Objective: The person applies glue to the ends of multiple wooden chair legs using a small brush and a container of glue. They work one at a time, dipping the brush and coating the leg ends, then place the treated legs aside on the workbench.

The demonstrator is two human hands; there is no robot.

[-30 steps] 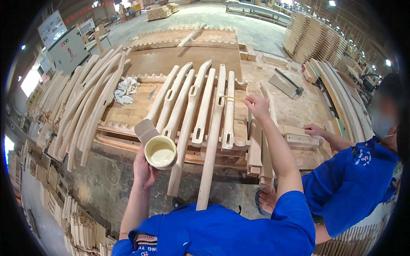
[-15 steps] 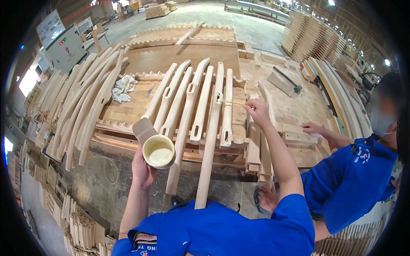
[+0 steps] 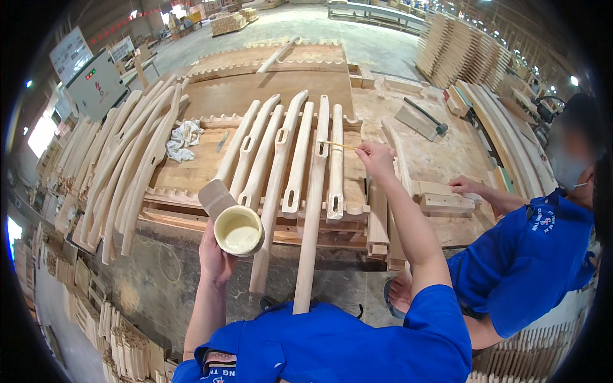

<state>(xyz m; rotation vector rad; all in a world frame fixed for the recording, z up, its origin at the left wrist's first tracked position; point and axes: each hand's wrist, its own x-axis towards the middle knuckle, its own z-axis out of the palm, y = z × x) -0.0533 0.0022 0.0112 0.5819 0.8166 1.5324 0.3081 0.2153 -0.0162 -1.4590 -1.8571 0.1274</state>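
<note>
My left hand [image 3: 216, 257] holds a round cup of pale glue [image 3: 238, 231] at the near edge of the wooden bench [image 3: 211, 153]. My right hand [image 3: 375, 159] pinches a thin stick [image 3: 337, 145] whose tip reaches the slot of a long curved wooden piece [image 3: 318, 185]. Several similar slotted curved pieces [image 3: 271, 159] lie side by side on the bench, their near ends overhanging its edge.
A white rag [image 3: 183, 139] lies at the bench's left. More curved wooden parts [image 3: 121, 166] lean at the left. A hammer [image 3: 426, 117] rests at the back right. A person in blue [image 3: 530, 255] crouches on my right, a hand [image 3: 464, 186] on a wooden block [image 3: 445, 203].
My right hand has shifted slightly left along the slotted piece with the stick. The cup in my left hand stays where it was.
</note>
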